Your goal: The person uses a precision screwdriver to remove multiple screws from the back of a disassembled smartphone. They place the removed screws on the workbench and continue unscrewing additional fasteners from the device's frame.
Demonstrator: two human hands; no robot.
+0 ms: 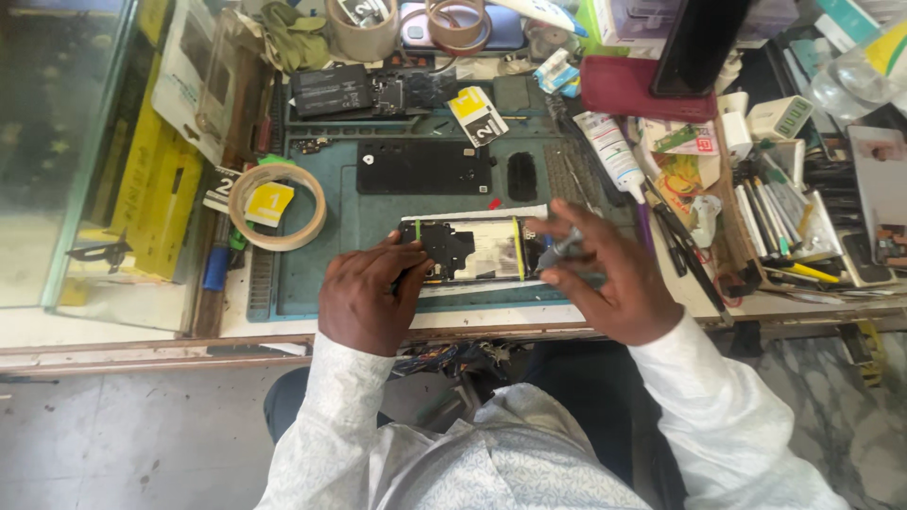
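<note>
Listing items left to right, each placed against the opened phone (472, 250) lying flat on the teal work mat (350, 217) at the front of the worktop (491, 319).

- Glass case (57, 142): well to the left of the phone, at the worktop's far end.
- Tape roll (278, 207): left of the phone, lying flat on the mat's left edge, a yellow card inside its ring.
- Left hand (364, 297): on the phone's left end, fingers curled down onto the dark internal plate, pressing and steadying it.
- Black back cover (423, 167): just beyond the phone, flat on the mat.
- Right hand (614, 279): at the phone's right end, fingers pinched closed around a slim grey tool (559, 248), possibly a screwdriver; its tip is too small to tell.
- White glue tube (609, 151): beyond and right of the phone, lying slantwise.
- Tray of tools (784, 222): well to the right of the phone.
</note>
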